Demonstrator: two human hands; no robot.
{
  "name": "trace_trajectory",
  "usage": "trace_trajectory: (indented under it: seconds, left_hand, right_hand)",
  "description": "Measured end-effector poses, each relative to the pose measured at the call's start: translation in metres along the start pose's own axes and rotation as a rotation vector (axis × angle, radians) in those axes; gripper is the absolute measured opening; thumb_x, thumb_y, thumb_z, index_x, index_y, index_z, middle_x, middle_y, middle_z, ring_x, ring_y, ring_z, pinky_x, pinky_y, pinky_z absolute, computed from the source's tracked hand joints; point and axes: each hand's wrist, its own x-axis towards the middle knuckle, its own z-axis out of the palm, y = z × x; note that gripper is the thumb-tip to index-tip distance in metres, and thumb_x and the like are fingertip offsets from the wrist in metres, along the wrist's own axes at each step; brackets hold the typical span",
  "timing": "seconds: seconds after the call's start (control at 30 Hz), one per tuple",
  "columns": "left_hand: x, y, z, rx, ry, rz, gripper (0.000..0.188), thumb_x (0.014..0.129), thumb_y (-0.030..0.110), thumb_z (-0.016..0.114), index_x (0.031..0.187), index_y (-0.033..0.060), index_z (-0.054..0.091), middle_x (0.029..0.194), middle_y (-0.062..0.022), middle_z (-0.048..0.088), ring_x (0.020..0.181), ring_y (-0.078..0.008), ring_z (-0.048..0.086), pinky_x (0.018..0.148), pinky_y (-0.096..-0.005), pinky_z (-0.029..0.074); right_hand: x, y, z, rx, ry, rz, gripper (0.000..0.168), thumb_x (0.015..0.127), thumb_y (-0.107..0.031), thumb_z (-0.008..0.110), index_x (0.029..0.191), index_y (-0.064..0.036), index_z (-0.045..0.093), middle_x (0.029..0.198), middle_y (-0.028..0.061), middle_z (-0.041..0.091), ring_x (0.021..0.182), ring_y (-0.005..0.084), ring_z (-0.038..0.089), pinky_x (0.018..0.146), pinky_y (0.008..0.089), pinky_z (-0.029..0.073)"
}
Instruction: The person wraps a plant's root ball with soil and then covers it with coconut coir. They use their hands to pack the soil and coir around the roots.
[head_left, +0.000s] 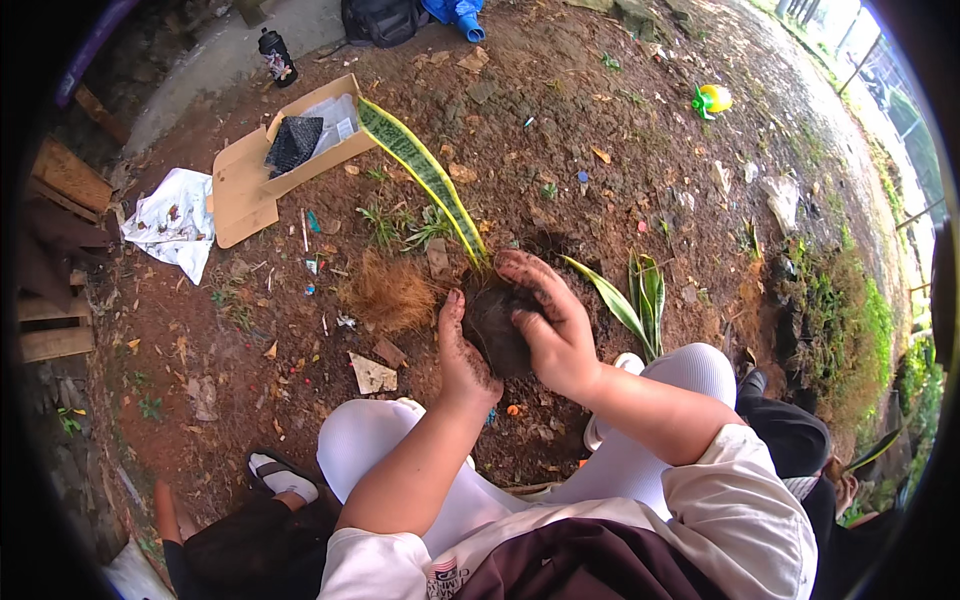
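My left hand (466, 352) and my right hand (553, 319) cup a dark, round root ball (499, 330) from both sides. Soil smears the fingers of both hands. One long snake plant leaf (427, 176) with yellow edges rises from the far side of the ball and leans towards the cardboard box. A heap of brown coconut fiber (390, 291) lies on the ground left of my left hand. Right of my right hand another snake plant (645, 300) stands near my shoe. The underside of the ball is hidden.
An open cardboard box (319, 161) holds plastic and bubble wrap, beside a white plastic bag (176, 221). A black bottle (277, 58), a backpack (382, 21) and a yellow-green spray bottle (711, 100) stand or lie farther off. A tile shard (373, 373) lies nearby. Other people sit at both sides.
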Motion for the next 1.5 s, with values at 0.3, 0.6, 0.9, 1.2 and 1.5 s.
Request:
trace_trajectory:
  seconds: [0.3, 0.6, 0.9, 1.2, 1.5]
  left_hand:
    - [0.007, 0.017, -0.002, -0.303, -0.270, 0.009, 0.060, 0.089, 0.053, 0.033, 0.122, 0.0061, 0.052, 0.125, -0.0133, 0.054, 0.115, -0.0285, 0.052, 0.100, -0.0440, 0.039]
    - [-0.001, 0.019, 0.008, -0.070, -0.030, 0.027, 0.061, 0.089, 0.054, 0.033, 0.123, 0.0068, 0.052, 0.126, -0.0119, 0.053, 0.116, -0.0273, 0.051, 0.101, -0.0437, 0.038]
    - [-0.001, 0.016, 0.000, -0.119, -0.178, 0.062, 0.053, 0.092, 0.047, 0.032, 0.125, 0.0106, 0.051, 0.125, -0.0093, 0.054, 0.115, -0.0250, 0.051, 0.100, -0.0421, 0.039]
    - [0.009, 0.033, -0.007, -0.259, -0.051, 0.047, 0.059, 0.089, 0.052, 0.033, 0.121, 0.0068, 0.053, 0.114, -0.0138, 0.060, 0.102, -0.0317, 0.060, 0.091, -0.0454, 0.047]
    - [-0.001, 0.021, 0.006, -0.145, 0.021, 0.028, 0.057, 0.088, 0.052, 0.035, 0.122, 0.0091, 0.052, 0.116, -0.0114, 0.059, 0.103, -0.0286, 0.059, 0.090, -0.0443, 0.048]
  right_hand:
    - [-0.012, 0.003, 0.003, -0.544, -0.251, -0.312, 0.076, 0.071, -0.015, 0.063, 0.138, 0.002, 0.031, 0.145, 0.0296, 0.019, 0.135, 0.0494, 0.016, 0.109, 0.0530, 0.018]
    - [-0.010, 0.004, 0.004, -0.552, -0.232, -0.396, 0.077, 0.073, -0.022, 0.062, 0.137, 0.005, 0.030, 0.144, 0.0318, 0.021, 0.133, 0.0515, 0.018, 0.109, 0.0544, 0.018]
    - [-0.008, 0.003, 0.003, -0.645, -0.240, -0.431, 0.077, 0.072, -0.027, 0.063, 0.135, 0.007, 0.034, 0.141, 0.0360, 0.022, 0.131, 0.0543, 0.018, 0.108, 0.0567, 0.018]
    - [-0.028, 0.024, 0.009, -0.717, -0.300, -0.486, 0.087, 0.066, -0.037, 0.066, 0.136, 0.005, 0.035, 0.141, 0.0382, 0.019, 0.131, 0.0566, 0.015, 0.106, 0.0621, 0.012]
    - [-0.004, 0.012, -0.004, -0.406, -0.121, -0.399, 0.071, 0.086, -0.044, 0.049, 0.140, 0.000, 0.033, 0.146, 0.0314, 0.016, 0.137, 0.0446, 0.013, 0.109, 0.0518, 0.009]
